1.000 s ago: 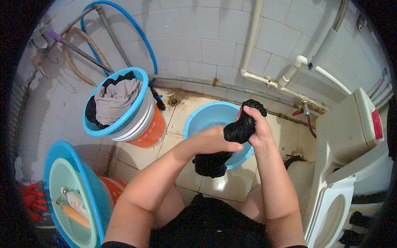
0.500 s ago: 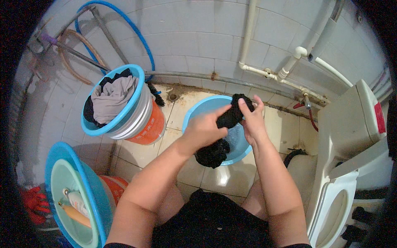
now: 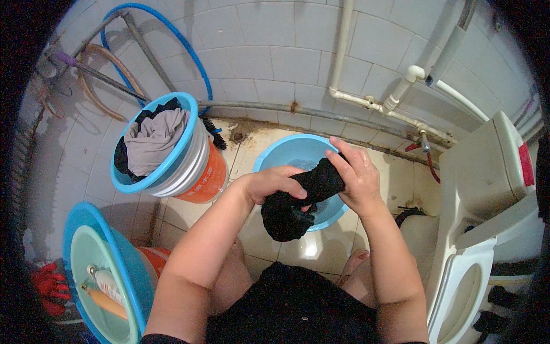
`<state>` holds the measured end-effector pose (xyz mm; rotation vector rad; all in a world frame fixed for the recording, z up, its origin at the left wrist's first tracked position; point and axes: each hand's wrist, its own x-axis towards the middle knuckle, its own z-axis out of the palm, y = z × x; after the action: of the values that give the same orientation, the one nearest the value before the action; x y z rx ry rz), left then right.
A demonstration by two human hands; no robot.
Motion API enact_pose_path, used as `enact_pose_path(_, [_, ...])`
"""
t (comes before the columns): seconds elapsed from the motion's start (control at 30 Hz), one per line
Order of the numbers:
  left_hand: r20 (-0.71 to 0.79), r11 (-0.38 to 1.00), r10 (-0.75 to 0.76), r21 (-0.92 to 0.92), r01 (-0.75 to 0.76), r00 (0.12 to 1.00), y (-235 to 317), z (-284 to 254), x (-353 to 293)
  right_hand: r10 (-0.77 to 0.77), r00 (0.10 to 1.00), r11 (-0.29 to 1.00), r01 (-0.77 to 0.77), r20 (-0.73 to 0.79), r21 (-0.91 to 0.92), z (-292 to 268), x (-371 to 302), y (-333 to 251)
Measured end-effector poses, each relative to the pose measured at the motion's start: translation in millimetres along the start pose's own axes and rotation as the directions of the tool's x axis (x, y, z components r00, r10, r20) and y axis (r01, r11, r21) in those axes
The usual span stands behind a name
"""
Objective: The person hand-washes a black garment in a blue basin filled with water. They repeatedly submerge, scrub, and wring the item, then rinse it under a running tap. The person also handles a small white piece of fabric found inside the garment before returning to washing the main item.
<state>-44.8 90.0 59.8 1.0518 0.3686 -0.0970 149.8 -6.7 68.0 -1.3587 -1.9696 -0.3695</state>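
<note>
Both my hands are on a bunched, twisted piece of black cloth point(image 3: 318, 184), held over a light blue basin point(image 3: 274, 156) on the floor. My left hand point(image 3: 281, 182) is closed round its middle, thumb on top. My right hand point(image 3: 356, 178) wraps the far right end, fingers laid over it. A thick, rounded lump of the cloth hangs down below my left hand, past the basin's near rim. Water seems to lie in the basin, mostly hidden behind the cloth and my hands.
On the left, a blue basin point(image 3: 192, 109) of grey and black clothes rests on a white-and-orange bucket point(image 3: 207, 172). Nearer stands another blue basin point(image 3: 80, 218) with a pale green basin point(image 3: 82, 236) inside, holding a bottle. A toilet point(image 3: 480, 166) is at right; pipes point(image 3: 366, 102) run along the tiled wall.
My left hand has shifted from above the cloth to a grip round its middle. My right hand has turned over the cloth's end, and the cloth now lies stretched between them.
</note>
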Motion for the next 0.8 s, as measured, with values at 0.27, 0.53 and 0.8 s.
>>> enact_pose_path(0.27, [-0.287,0.587,0.318,0.808,0.050,0.904,0,30,16,0.451,0.837,0.892,-0.415,0.309,-0.179,10,-10,12])
enact_pose_path(0.53, [-0.235,0.103,0.758,0.964,0.244,0.608,-11,5,35,0.656,0.613,0.645,-0.758,0.441,0.095,29,-8,6])
enact_pose_path(0.8, [0.047,-0.146,0.893,0.971,0.189,0.448,0,-6,36,0.507,0.405,-0.127,-0.838,0.761,0.531,29,-8,3])
